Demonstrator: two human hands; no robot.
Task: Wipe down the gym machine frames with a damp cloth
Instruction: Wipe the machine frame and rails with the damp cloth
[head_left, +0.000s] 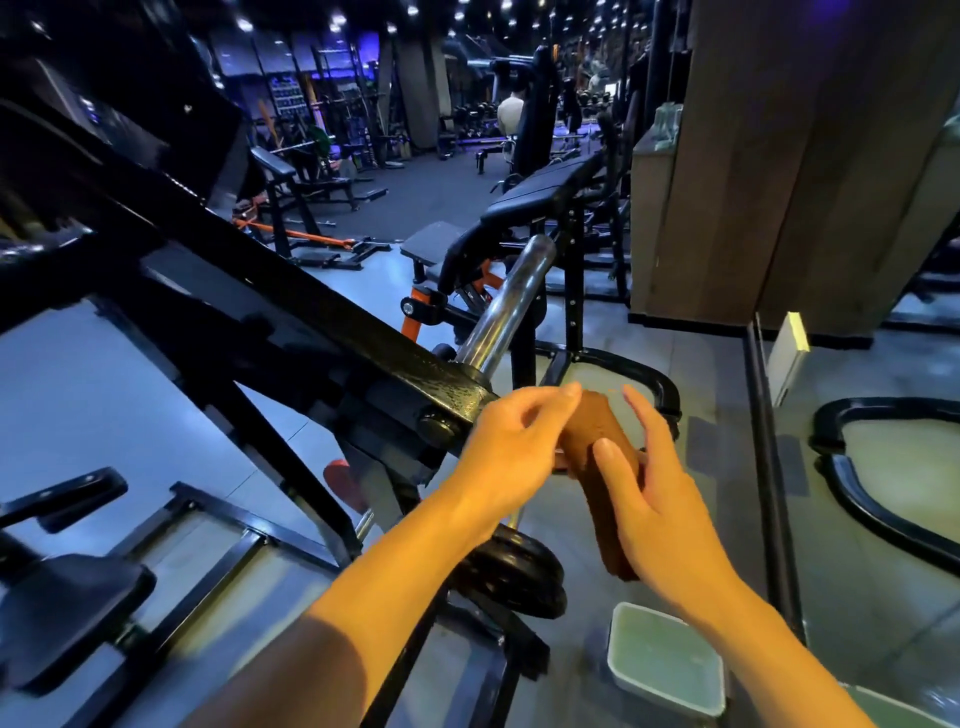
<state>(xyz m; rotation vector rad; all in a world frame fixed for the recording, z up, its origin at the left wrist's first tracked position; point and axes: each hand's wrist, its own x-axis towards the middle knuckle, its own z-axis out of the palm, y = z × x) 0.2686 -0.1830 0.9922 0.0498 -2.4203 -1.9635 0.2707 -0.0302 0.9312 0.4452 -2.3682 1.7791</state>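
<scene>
Both our hands hold a folded brown cloth (597, 457), soft and thick: left hand (511, 447) pinches its top, right hand (649, 483) wraps fingers round its side. Just left runs the black, rough-painted frame bar (363, 332), ending at a shiny chrome sleeve (506, 301). A square tub (667, 670) sits on the floor below.

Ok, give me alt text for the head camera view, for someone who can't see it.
Two bare hands, left hand and right hand, hold a folded brown cloth beside a black gym machine frame with a chrome bar. A rectangular tub sits on the floor below.
</scene>
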